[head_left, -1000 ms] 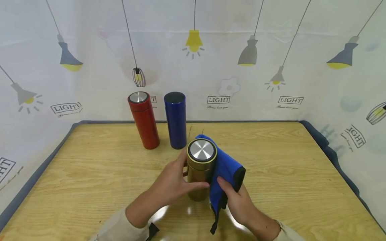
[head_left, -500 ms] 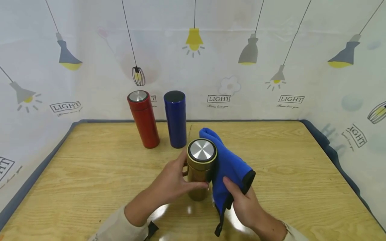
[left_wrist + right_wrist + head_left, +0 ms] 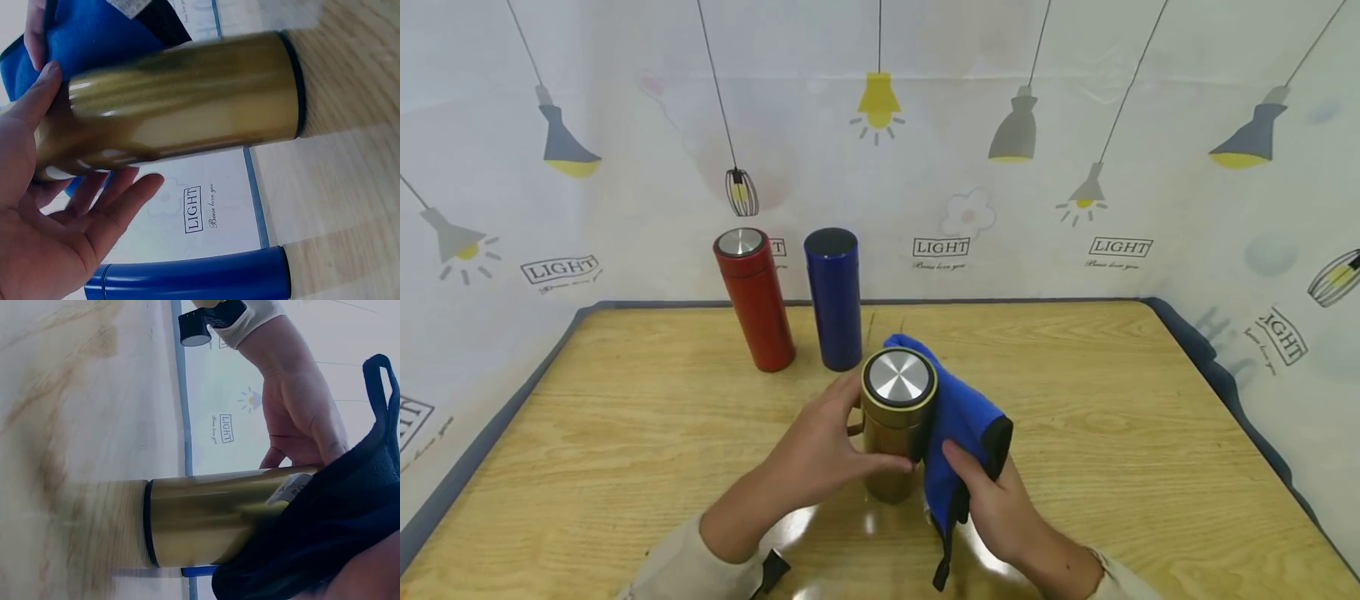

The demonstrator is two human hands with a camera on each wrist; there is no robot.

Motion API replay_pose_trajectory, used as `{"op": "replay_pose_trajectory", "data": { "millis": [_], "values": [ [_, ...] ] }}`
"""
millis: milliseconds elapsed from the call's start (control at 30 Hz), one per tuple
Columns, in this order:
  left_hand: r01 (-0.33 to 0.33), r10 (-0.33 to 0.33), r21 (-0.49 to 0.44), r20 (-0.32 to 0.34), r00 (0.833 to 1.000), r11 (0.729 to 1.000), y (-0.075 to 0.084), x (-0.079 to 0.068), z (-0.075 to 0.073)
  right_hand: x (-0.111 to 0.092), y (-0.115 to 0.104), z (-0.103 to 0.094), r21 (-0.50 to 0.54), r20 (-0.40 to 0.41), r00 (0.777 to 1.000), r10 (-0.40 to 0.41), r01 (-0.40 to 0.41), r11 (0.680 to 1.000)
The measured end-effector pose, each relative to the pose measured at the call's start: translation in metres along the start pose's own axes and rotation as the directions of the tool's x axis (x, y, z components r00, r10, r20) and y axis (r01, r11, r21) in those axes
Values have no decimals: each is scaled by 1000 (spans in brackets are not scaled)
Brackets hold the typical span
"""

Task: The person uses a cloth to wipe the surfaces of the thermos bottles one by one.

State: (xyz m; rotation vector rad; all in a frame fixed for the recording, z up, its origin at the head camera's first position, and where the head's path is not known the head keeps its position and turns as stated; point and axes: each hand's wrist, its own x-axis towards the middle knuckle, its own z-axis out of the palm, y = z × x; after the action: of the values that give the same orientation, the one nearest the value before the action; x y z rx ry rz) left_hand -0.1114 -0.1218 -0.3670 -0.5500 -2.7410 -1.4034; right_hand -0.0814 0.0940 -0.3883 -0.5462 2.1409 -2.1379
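Note:
A gold thermos [image 3: 895,433] with a shiny steel lid stands upright near the middle of the table. My left hand [image 3: 816,446] grips its upper body from the left, thumb across the front. In the left wrist view the same thermos [image 3: 187,100] lies sideways across the picture, its dark base ring toward the right. A blue cloth [image 3: 958,408] with black edging and a loop lies against the thermos's right side. My right hand [image 3: 1003,504] holds that cloth, thumb on top; its other fingers are mostly hidden behind it. A white tag on the cloth [image 3: 312,531] shows in the right wrist view.
A red thermos [image 3: 756,304] with a steel lid and a blue thermos [image 3: 835,304] with a dark top stand behind, to the left. The wooden table [image 3: 1112,417] ends at a wall covering [image 3: 1037,208] printed with lamps.
The cloth in my right hand moves out to the right and forward, then back in against the gold thermos. My left hand keeps its hold, and the thermos stays in place.

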Motion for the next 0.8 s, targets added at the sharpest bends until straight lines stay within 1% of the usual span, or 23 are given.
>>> {"op": "replay_pose_trajectory", "data": {
  "millis": [67,133,200,300,400,500,600,700,733,800],
  "values": [
    [-13,13,8,0,1000,1000,0,1,0,-2,0,-1,12,-8,999,-32,32,999],
    [-12,12,12,0,1000,1000,0,1,0,-3,0,-3,19,-21,997,-70,70,997],
    [-13,13,-1,0,1000,1000,0,2,1,-4,-1,-4,13,-42,995,-92,93,996],
    [-4,5,-39,16,1000,999,0,2,1,-5,-1,-6,19,-52,992,-111,112,994],
    [-19,22,-64,37,999,998,0,1,0,-6,1,-4,25,-44,992,-116,117,993],
    [-65,66,-34,34,997,997,1,0,-1,-6,1,-1,24,-35,995,-95,95,995],
    [-100,100,32,8,995,994,2,-2,-1,-5,0,2,11,-34,999,-24,25,1000],
    [-88,90,62,-22,996,994,3,-4,3,-5,-1,5,-10,-19,999,50,-50,999],
    [-77,80,70,-33,996,995,4,-4,5,-6,-1,5,-15,-11,998,60,-60,998],
    [-53,58,75,-64,996,996,6,-5,8,-7,-2,5,-14,13,998,55,-55,998]
  ]
}}
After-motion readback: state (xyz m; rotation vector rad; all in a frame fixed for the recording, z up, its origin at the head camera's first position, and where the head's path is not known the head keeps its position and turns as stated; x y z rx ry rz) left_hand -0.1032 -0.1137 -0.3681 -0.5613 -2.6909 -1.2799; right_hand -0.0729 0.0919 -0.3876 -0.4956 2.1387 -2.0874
